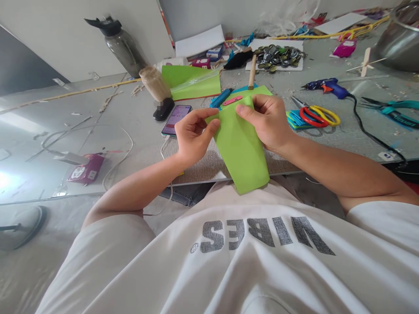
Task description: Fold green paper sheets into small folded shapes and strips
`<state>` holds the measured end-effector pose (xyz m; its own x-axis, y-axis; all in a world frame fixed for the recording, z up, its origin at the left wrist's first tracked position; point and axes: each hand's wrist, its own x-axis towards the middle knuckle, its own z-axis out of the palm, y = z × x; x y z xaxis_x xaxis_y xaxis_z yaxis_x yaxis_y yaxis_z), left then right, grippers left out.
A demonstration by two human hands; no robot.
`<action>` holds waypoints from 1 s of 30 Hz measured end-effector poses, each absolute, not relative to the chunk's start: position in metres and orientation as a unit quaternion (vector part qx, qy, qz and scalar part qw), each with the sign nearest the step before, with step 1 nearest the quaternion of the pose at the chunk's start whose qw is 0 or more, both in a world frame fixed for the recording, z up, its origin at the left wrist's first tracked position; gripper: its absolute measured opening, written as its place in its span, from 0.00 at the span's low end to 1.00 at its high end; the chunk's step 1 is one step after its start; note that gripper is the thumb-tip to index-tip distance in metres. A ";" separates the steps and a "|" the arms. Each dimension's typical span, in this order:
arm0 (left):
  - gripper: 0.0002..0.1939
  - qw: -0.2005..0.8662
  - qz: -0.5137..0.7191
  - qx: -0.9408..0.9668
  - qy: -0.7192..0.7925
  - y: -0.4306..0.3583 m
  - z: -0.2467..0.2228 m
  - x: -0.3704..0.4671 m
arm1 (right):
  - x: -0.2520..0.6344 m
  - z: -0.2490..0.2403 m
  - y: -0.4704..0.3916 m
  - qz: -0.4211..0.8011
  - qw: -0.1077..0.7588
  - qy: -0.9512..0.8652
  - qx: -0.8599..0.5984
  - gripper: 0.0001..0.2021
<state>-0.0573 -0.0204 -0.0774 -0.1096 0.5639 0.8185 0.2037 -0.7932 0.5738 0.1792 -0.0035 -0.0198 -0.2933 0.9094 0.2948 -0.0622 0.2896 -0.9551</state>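
Observation:
A bright green sheet point(244, 152), paper or thin foam, hangs over the table's front edge toward my lap. My left hand point(198, 133) pinches its upper left edge between thumb and fingers. At the upper right corner, my right hand point(271, 120) grips the sheet with the thumb on top and the fingers behind. The top edge seems folded or curled over there. Just beyond that edge lie a small pink flat piece point(232, 100) and a blue tool point(221, 98), perhaps a cutter. Another green sheet point(263, 90) is partly hidden under my right hand.
Red-and-yellow scissors point(316, 117) rest on blue pieces at right, near a glue gun point(334, 87) and pliers point(393, 111). To the left are a phone point(176, 120), a jar point(155, 84) and a tall bottle point(126, 50). Bottle caps point(275, 56) are piled behind.

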 end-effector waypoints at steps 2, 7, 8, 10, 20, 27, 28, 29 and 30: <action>0.21 0.143 0.680 0.650 0.309 -0.022 -0.075 -0.059 | 0.179 -0.022 0.002 0.485 0.503 -0.631 -0.337 0.30; 0.25 0.140 0.687 0.633 0.328 -0.020 -0.075 -0.060 | 0.179 -0.023 0.012 0.458 0.516 -0.631 -0.355 0.30; 0.25 0.134 0.689 0.630 0.331 -0.019 -0.076 -0.060 | 0.179 -0.022 0.012 0.451 0.517 -0.636 -0.354 0.31; 0.26 0.124 0.692 0.627 0.336 -0.018 -0.078 -0.059 | 0.180 -0.020 0.012 0.426 0.524 -0.648 -0.353 0.33; 0.25 0.113 0.704 0.623 0.323 -0.013 -0.076 -0.062 | 0.184 -0.020 0.018 0.428 0.487 -0.680 -0.341 0.34; 0.28 0.120 0.704 0.616 0.331 -0.009 -0.079 -0.061 | 0.185 -0.024 0.022 0.417 0.480 -0.686 -0.354 0.37; 0.28 0.116 0.706 0.616 0.328 -0.009 -0.079 -0.061 | 0.185 -0.025 0.023 0.403 0.486 -0.691 -0.352 0.38; 0.28 0.115 0.708 0.617 0.324 -0.009 -0.079 -0.061 | 0.185 -0.026 0.024 0.389 0.492 -0.697 -0.346 0.38; 0.27 0.116 0.709 0.618 0.320 -0.009 -0.078 -0.061 | 0.184 -0.028 0.025 0.378 0.499 -0.704 -0.336 0.38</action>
